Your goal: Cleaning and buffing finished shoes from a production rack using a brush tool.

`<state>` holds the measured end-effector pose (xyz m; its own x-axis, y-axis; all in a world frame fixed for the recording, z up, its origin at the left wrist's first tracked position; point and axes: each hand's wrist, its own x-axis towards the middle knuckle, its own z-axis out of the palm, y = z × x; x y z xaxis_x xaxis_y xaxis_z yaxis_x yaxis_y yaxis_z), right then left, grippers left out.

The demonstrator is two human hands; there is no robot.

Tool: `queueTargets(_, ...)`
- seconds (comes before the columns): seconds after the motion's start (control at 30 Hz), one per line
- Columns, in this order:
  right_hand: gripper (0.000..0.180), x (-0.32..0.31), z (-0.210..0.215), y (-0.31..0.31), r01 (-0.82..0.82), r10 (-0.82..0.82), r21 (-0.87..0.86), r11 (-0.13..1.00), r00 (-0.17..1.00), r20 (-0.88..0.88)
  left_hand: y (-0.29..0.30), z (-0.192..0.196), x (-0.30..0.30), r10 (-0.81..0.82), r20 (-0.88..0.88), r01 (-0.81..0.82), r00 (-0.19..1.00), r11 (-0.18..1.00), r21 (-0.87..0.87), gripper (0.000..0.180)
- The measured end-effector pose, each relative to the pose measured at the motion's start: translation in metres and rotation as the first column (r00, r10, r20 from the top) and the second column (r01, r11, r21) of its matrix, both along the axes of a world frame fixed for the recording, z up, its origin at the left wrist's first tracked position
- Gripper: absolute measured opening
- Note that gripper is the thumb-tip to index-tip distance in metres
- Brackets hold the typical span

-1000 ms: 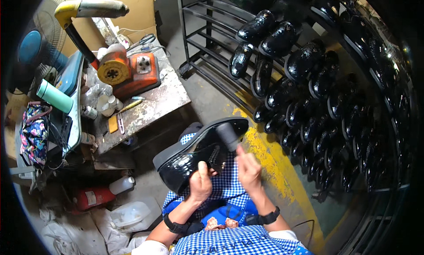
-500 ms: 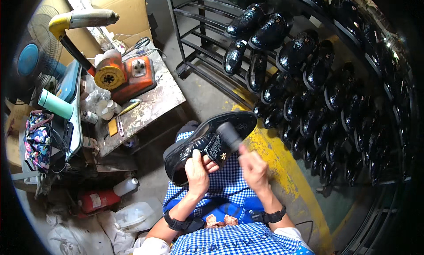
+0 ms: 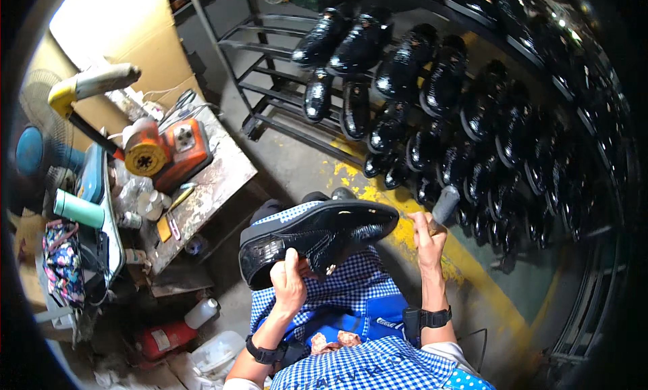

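Observation:
My left hand (image 3: 288, 282) grips a glossy black shoe (image 3: 317, 231) by its opening, thumb on the upper and fingers inside. The shoe lies tilted on its side above my lap, toe pointing right, and a small gold ornament shows near my fingers. Off to the right, my right hand (image 3: 429, 240) is closed on a short tool with a grey, rounded block-like head (image 3: 445, 205); its exact kind is unclear. That tool is apart from the shoe, beyond its toe.
A metal rack (image 3: 270, 113) at the back and right bears several rows of black shoes (image 3: 405, 59). To the left, a worn workbench (image 3: 226, 164) carries an orange machine (image 3: 182, 147) and small tools. A green tumbler (image 3: 79, 209) and red container (image 3: 165, 339) are nearby.
My right hand has drawn the grey-headed tool off the shoe, to the right. The shoe has turned in my left hand so its sole side edge shows more. The view has shifted.

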<state>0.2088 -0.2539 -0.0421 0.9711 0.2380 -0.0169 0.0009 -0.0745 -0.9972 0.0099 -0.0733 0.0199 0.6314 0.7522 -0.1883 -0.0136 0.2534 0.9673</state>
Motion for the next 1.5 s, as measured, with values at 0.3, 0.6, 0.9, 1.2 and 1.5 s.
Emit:
queueTargets(0.3, 0.08, -0.019, 0.063, -0.031, -0.647, 0.667, -0.16, 0.745, 0.73, 0.151, -0.004, 0.012, 0.048, -0.186, -0.253, 0.303, 0.949, 0.333, 0.893, 0.029)
queueTargets(0.6, 0.061, -0.053, -0.032, -0.181, 0.325, -0.294, 0.156, 0.933, 0.936, -0.193, -0.082, 0.034, 0.129, -0.657, -0.186, 0.562, 0.73, 0.423, 0.711, 0.024)
queueTargets(0.9, 0.043, 0.03, -0.06, -0.301, 0.755, -0.778, 0.466, 0.461, 0.596, -0.196, -0.046, -0.041, 0.119, -0.606, -0.381, 0.716, 0.698, 0.579, 0.39, 0.029)
queueTargets(1.2, 0.034, 0.204, -0.082, -0.334, 0.728, -0.73, 0.369, 0.578, 0.663, -0.165, -0.028, -0.076, 0.104, -0.345, -0.485, 0.575, 0.804, 0.661, 0.483, 0.025)
queueTargets(1.5, 0.042, 0.22, -0.118, -0.386, 0.997, -0.923, 0.067, -0.025, 0.003, -0.385, -0.044, -0.065, 0.121, -0.268, -0.559, 0.613, 0.785, 0.476, 0.631, 0.018)
